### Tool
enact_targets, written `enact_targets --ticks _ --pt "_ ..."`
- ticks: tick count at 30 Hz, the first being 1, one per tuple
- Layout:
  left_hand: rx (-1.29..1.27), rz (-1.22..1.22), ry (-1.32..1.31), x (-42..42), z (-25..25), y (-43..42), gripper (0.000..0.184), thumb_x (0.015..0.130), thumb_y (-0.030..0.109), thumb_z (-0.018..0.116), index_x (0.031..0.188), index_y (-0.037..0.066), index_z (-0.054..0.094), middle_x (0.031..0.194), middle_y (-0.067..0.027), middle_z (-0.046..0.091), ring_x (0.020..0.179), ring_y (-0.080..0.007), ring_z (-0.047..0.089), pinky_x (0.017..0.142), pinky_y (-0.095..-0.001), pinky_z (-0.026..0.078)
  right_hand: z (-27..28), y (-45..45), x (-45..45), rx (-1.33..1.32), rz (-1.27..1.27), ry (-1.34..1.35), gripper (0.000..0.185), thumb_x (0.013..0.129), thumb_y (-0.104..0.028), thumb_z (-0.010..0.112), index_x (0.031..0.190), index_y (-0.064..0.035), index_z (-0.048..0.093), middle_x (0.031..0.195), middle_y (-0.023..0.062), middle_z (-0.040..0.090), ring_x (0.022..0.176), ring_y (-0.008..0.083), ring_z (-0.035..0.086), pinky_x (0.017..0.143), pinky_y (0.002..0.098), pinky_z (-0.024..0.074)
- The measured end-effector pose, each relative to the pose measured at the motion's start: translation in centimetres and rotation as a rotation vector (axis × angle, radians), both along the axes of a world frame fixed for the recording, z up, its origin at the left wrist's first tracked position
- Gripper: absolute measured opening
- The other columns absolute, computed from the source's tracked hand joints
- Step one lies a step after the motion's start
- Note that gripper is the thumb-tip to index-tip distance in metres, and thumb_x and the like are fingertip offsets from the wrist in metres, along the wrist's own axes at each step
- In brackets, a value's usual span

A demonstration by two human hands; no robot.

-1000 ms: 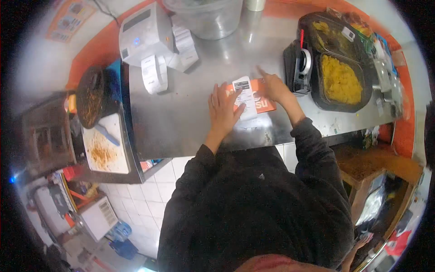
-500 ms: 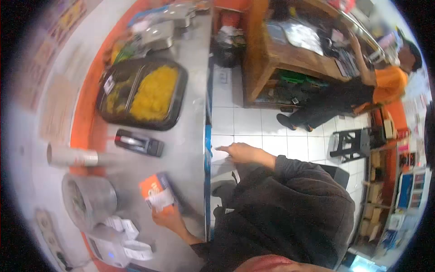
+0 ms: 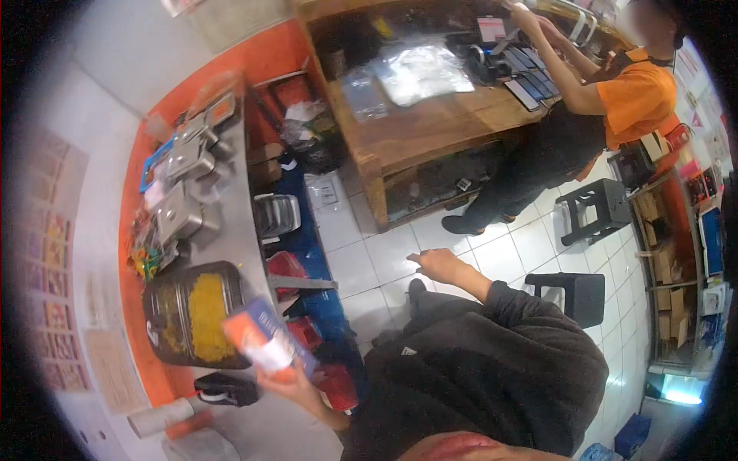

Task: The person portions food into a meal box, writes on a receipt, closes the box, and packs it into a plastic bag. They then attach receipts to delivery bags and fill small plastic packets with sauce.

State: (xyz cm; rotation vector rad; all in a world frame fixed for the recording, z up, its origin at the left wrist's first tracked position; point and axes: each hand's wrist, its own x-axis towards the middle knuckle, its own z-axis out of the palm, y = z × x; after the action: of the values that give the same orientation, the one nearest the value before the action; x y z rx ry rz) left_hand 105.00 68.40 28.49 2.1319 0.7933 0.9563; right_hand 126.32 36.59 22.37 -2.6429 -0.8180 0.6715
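My left hand [image 3: 292, 386] is closed around the lower end of an orange and dark-blue cardboard box [image 3: 258, 324]. A white slip or label [image 3: 274, 355] lies across the box's face, and the box is slightly blurred. It is held above the steel counter [image 3: 280, 430], overlapping the edge of a black tray [image 3: 165, 319] with yellow food [image 3: 209, 316] in it. On the counter below the tray is a black device [image 3: 227, 390]. My right hand [image 3: 440, 266] is out in front of my body over the tiled floor, fingers loosely extended, with nothing visible in it.
Steel food containers [image 3: 181, 211] line the counter's far end. A wooden table [image 3: 419, 127] holds plastic bags [image 3: 427, 73] and phones. A person in an orange shirt [image 3: 638, 96] stands beside it. Black stools [image 3: 569, 296] stand on the floor. A cup stack [image 3: 161, 417] lies near the wall.
The view has turned toward the wooden table and person. My left hand has lifted the box from beside the black device to the tray's edge. My right hand remains extended.
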Motion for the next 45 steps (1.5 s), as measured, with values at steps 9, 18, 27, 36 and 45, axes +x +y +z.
enact_targets --ticks 9,18,27,36,45 --pt "0.22 -0.816 0.257 28.5 -1.1 -9.6 0.087 0.057 0.027 0.081 0.129 0.007 0.037 0.128 -0.0204 0.035 0.121 -0.0385 0.032 0.1 -0.0468 0.031 0.9 -7.6 5.7 0.183 -0.358 -0.063 0.037 0.084 -0.02 0.057 0.119 -0.0116 0.052 0.094 0.0161 0.063 0.089 0.0341 0.061 0.074 0.044 0.0492" --pt "0.407 -1.12 0.317 48.1 -9.0 -14.0 0.088 0.055 0.032 0.078 0.131 0.01 0.038 0.129 -0.0216 0.03 0.12 -0.0402 0.029 0.094 -0.0481 0.036 2.7 -11.2 16.2 0.172 -0.661 -0.186 0.032 0.081 -0.012 0.058 0.112 -0.0066 0.057 0.098 0.0174 0.062 0.091 0.0356 0.059 0.077 0.0429 0.0483" --pt "0.416 -1.324 0.45 57.4 -7.8 -17.3 0.091 0.057 0.03 0.079 0.134 0.013 0.034 0.133 -0.0217 0.026 0.124 -0.0399 0.025 0.097 -0.0499 0.035 1.3 -9.0 24.2 0.382 -0.75 -0.114 0.028 0.083 -0.019 0.057 0.11 -0.0111 0.058 0.1 0.0169 0.062 0.093 0.0343 0.059 0.077 0.0442 0.0478" --pt "0.43 -1.347 0.5 61.5 -8.1 -20.4 0.096 0.052 0.026 0.081 0.133 0.01 0.033 0.131 -0.0255 0.029 0.123 -0.0428 0.027 0.102 -0.0513 0.026 2.2 -17.5 42.5 0.273 -0.707 -0.391 0.019 0.084 -0.026 0.057 0.09 -0.0082 0.062 0.079 0.0134 0.063 0.078 0.0322 0.061 0.066 0.0425 0.0472" --pt "0.34 -1.296 0.693 62.2 -6.6 -21.8 0.096 0.058 0.033 0.077 0.132 0.004 0.025 0.139 -0.0244 0.021 0.13 -0.0427 0.017 0.107 -0.0532 0.014 -1.2 -18.3 54.7 0.3 -0.402 -0.304 0.01 0.081 -0.017 0.058 0.089 -0.0128 0.061 0.092 0.0078 0.058 0.091 0.0275 0.057 0.073 0.04 0.0476"
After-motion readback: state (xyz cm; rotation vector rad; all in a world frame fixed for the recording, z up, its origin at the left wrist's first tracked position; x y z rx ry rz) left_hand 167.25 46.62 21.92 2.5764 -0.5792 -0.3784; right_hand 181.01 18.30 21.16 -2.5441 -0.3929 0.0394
